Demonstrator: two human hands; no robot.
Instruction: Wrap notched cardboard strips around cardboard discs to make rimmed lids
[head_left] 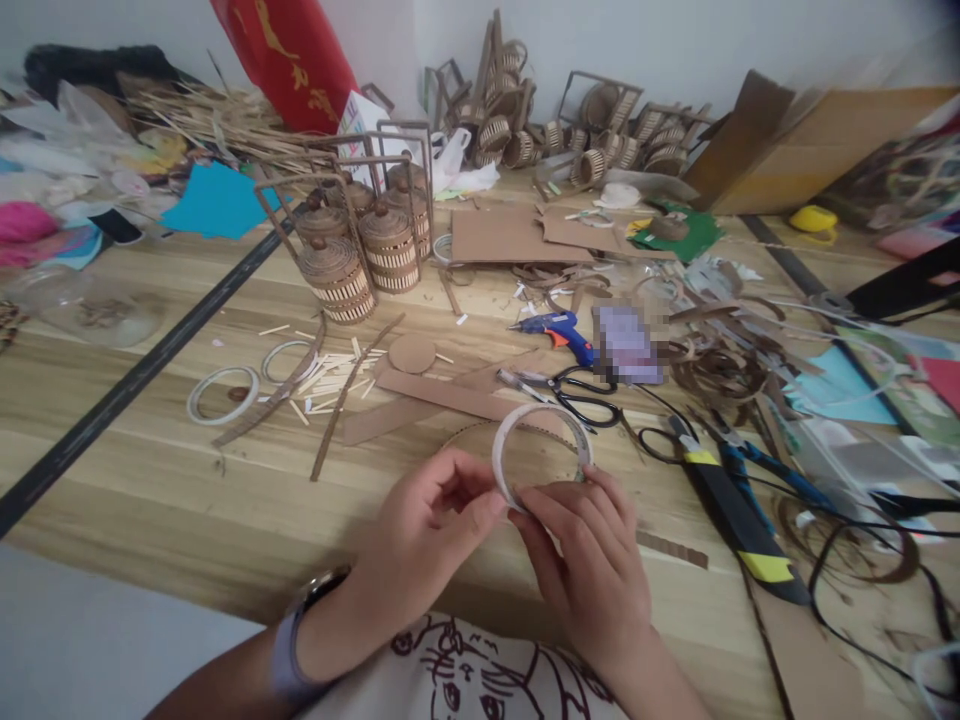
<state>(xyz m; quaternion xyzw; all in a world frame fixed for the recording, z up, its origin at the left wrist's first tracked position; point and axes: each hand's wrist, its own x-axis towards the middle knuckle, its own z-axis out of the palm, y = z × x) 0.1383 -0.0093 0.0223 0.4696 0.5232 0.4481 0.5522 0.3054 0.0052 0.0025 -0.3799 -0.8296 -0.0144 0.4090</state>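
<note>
Head: pale ring point(500, 450) at both hands point(409, 550) point(596, 550)

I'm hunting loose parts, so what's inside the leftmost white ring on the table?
Inside the white ring, a small brown piece and tabletop show; what's beneath that piece is covered.

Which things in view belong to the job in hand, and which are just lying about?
Seemingly in the job:
whitish ring, held by the right hand, left hand at its edge
probably cardboard strip, scissors, glue gun

Likely just lying about:
bright blue sheet
cardboard box
yellow object
</note>
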